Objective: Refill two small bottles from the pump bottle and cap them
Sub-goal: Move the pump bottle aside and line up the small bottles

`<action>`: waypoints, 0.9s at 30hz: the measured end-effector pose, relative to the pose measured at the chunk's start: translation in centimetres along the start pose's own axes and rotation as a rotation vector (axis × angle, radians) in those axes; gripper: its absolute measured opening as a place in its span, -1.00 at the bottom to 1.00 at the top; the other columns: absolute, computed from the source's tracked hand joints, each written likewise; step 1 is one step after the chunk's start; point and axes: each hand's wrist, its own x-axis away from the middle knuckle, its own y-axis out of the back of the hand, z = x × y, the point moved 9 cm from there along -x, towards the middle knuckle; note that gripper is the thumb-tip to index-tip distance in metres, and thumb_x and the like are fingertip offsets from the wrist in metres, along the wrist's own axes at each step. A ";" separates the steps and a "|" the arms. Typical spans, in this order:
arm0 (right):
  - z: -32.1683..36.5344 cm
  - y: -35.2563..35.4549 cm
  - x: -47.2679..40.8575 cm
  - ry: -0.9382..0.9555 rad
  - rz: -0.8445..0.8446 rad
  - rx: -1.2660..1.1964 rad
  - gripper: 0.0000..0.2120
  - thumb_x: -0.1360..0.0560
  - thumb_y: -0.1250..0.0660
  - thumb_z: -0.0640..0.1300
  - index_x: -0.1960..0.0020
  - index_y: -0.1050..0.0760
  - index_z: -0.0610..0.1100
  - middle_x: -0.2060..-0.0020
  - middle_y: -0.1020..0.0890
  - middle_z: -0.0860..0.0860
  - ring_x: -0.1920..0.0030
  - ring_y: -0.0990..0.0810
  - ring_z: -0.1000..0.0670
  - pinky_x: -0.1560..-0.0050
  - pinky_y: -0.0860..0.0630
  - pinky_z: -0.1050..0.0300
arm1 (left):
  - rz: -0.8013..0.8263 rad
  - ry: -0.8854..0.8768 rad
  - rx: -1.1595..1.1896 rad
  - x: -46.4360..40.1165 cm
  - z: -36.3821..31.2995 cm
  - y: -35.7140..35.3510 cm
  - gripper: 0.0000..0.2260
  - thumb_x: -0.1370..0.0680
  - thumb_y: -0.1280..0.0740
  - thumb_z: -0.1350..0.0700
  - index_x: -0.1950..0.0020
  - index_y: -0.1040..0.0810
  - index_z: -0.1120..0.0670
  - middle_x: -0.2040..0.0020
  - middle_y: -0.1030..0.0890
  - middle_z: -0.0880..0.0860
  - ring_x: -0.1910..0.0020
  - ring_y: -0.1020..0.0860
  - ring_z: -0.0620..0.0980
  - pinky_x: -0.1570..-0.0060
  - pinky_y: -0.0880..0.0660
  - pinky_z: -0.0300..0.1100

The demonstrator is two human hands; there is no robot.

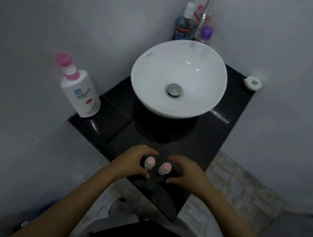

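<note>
A single head view is given, aimed forward and steeply down from above the hands (166,167). The counter (197,142) beyond them is seen near, the basin (179,78) farther out; wide-angle bending is evident.

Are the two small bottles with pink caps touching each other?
Apart. The head view shows a dark strip of countertop between the left small bottle and the right small bottle.

Two small bottles with pink caps, one on the left (149,163) and one on the right (165,168), stand upright near the front of a black bench (203,142). The left hand (135,161) and right hand (186,174) curve around them, fingers spread. A white pump bottle (80,91) stands at the bench's left corner, beside a white basin (179,78).
</note>
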 end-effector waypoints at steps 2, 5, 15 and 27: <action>-0.5 -1.3 0.0 -0.021 -0.023 -0.001 -0.44 -0.29 -0.54 -0.02 -0.25 -0.45 0.06 -0.18 -0.56 0.05 -0.13 -0.55 0.02 -0.11 -0.51 0.09 | -0.019 0.011 -0.025 -0.1 0.3 -0.2 -0.40 -0.20 -0.60 0.17 -0.21 -0.55 0.01 -0.12 -0.56 -0.03 -0.13 -0.52 -0.08 -0.17 -0.48 -0.15; -0.9 -2.0 -0.1 -0.043 -0.096 -0.025 -0.59 -0.33 -0.50 -0.01 -0.13 -0.48 0.09 -0.06 -0.60 0.06 -0.02 -0.57 0.03 0.03 -0.53 0.10 | -0.068 0.040 0.012 0.0 0.6 -0.3 -0.54 -0.24 -0.56 0.25 -0.10 -0.60 0.04 -0.04 -0.58 0.00 -0.03 -0.55 -0.07 -0.09 -0.54 -0.05; 1.1 -0.9 -1.6 0.030 -0.156 -0.043 -0.78 -0.39 -0.40 -0.06 -0.02 -0.56 -0.05 0.08 -0.64 0.01 0.07 -0.60 0.03 0.08 -0.53 0.10 | -0.341 0.102 0.043 2.6 1.3 3.1 -0.70 -0.36 -0.49 0.16 -0.07 -0.61 0.03 -0.03 -0.61 0.00 0.01 -0.57 -0.08 -0.05 -0.54 -0.07; 16.8 1.3 -14.6 0.293 -0.112 -0.152 -0.82 -0.36 -0.44 -0.18 0.04 -0.59 -0.17 0.23 -0.63 0.03 0.26 -0.55 0.18 0.22 -0.39 0.47 | -0.959 0.484 0.166 8.6 10.2 16.4 -0.72 -0.38 -0.49 0.16 -0.07 -0.59 0.09 0.02 -0.68 0.08 0.09 -0.61 0.02 0.08 -0.57 -0.06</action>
